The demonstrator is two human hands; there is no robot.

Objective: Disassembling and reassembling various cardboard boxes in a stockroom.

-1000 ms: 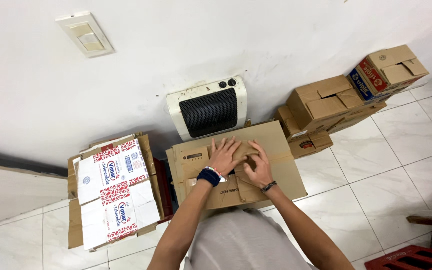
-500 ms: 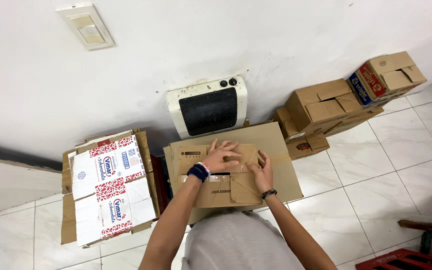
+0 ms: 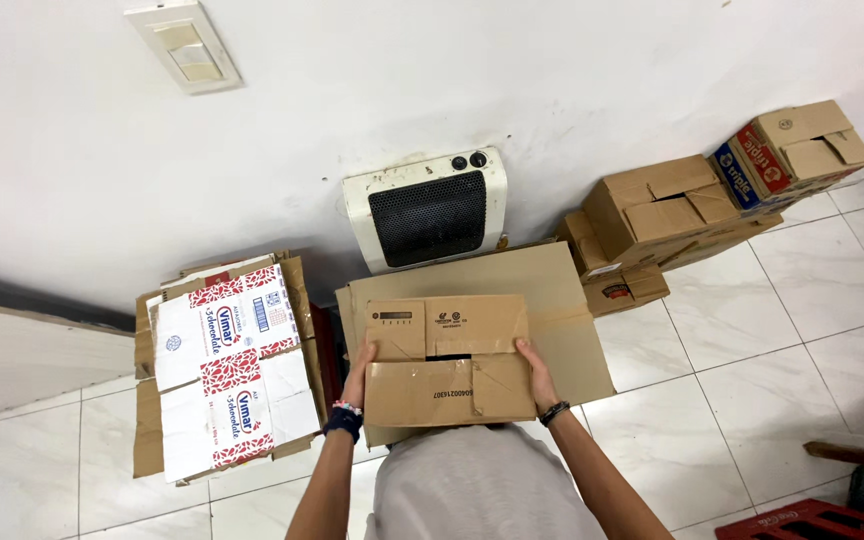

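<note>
I have a small brown cardboard box gripped between my two hands, directly in front of my chest. My left hand presses flat against its left side and my right hand against its right side, fingers laid along the cardboard and thumbs just over the top edge, so both hands are closed around the box from opposite sides. Its top flaps are folded shut, with a narrow dark gap between them.

Under the box and reaching out past my right hand lies a larger flattened cardboard sheet on the white tiled floor. Beyond my fingertips, against the white wall, stands a white heater with a dark grille and two knobs. Out past my left hand sits a stack of flattened printed cartons, white with red and blue markings, on brown cardboard. Well out past my right hand, a pile of closed brown boxes leans against the wall, the farthest one partly printed in blue and red.

Both forearms run up from the bottom edge and converge on the box, wrists roughly level. A dark wristband sits on my left wrist, a thin dark bracelet on my right.
</note>
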